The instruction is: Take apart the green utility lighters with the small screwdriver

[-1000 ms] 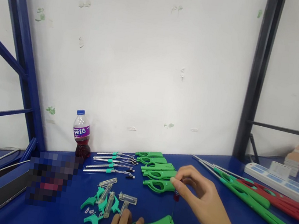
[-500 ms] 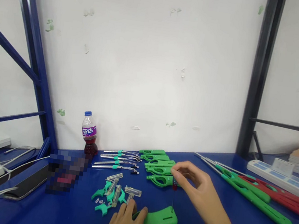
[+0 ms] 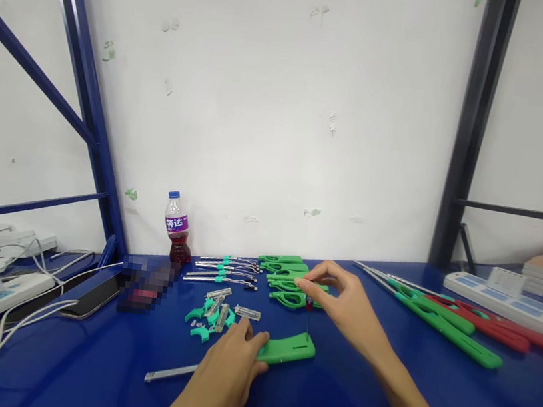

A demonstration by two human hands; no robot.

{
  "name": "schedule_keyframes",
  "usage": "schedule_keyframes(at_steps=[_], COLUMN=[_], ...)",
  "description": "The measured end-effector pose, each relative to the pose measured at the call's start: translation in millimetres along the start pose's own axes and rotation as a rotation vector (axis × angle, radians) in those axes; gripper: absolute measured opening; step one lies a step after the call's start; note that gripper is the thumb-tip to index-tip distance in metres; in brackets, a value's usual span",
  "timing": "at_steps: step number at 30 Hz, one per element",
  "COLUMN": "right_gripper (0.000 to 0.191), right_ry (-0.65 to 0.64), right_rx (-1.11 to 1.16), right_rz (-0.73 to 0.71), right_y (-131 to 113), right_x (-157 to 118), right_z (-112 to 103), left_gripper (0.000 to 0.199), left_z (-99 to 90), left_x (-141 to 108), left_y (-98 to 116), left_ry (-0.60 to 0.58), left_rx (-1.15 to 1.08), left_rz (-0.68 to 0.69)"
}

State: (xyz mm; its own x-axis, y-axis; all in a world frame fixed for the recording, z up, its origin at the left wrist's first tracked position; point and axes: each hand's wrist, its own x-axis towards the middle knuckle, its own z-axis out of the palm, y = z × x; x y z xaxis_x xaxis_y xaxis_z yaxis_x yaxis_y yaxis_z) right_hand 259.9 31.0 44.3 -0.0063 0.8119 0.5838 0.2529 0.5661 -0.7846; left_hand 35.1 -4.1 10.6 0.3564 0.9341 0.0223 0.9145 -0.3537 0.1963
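A green long-nosed lighter (image 3: 289,349) lies on the blue table, its metal tube (image 3: 171,373) pointing left. My left hand (image 3: 227,362) is closed around its middle and covers the trigger area. With my right hand (image 3: 342,297) I pinch the top of a small screwdriver (image 3: 309,304) that has a dark red handle. It stands upright, its tip on the right end of the green handle. Just beyond my left hand lie clear gas tanks (image 3: 222,318) and teal triggers (image 3: 201,333) in a loose pile.
Metal lighter tubes with wires (image 3: 220,280) and green handle shells (image 3: 288,298) are lined up behind. On the right lie green lighters (image 3: 456,330), red lighters (image 3: 501,330) and a power strip (image 3: 539,310). A drink bottle (image 3: 178,227), phone (image 3: 92,293) and white cables (image 3: 26,331) are leftward.
The camera view has shifted, so the lighter's metal tube now shows. Both hands keep their holds, and the screwdriver remains upright on the green handle.
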Motion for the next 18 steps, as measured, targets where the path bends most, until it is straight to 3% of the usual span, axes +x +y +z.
schedule_keyframes(at_steps=[7,13,18], right_gripper=[0.035,0.03,0.019], right_ry=[-0.027,0.007,0.083], right_rx=[0.022,-0.012,-0.124], right_rz=[-0.024,-0.075,-0.17], right_y=[-5,-1,14], right_x=[-1,-10,-35], right_z=[1,8,22], left_gripper=[0.045,0.052,0.051], left_z=[2.6,30.8,47.6], left_x=[3,7,0], left_y=[-3,-25,-46], left_ry=[0.063,0.185,0.295], left_rx=[0.03,0.034,-0.011], left_rz=[0.07,0.172,0.274])
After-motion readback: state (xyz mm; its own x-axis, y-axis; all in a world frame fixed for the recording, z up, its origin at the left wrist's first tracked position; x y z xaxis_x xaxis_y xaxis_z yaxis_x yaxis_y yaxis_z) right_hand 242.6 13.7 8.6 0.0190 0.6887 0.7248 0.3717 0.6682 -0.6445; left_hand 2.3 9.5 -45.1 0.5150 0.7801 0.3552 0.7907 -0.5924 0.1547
